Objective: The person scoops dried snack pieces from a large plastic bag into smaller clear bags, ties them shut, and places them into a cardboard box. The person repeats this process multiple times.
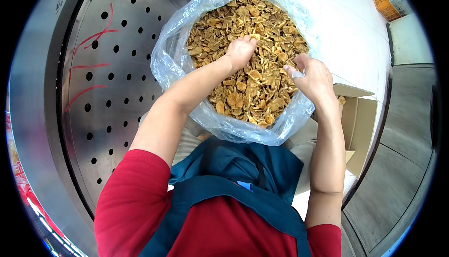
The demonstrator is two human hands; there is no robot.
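A large clear plastic bag (168, 58) stands before me with its mouth spread wide. It is filled with dried brown slices (266, 76), wrinkled and curled, perhaps mushroom or vegetable. My left hand (242, 50) rests on the middle of the heap, its fingertips partly hidden among the slices. Over the right side of the heap is my right hand (314, 76), with thumb and forefinger bent toward the slices near the bag's rim. A whitish strip (298, 74) is at the right thumb. Whether either hand grips a slice is not clear.
An open cardboard box (361, 127) stands on the white tiled floor (345, 39) to the right, a slice-like piece (341, 100) showing at its edge. Left of the bag rises a perforated metal panel (121, 81) with red strips. Plastic crates (386, 2) are at the upper right.
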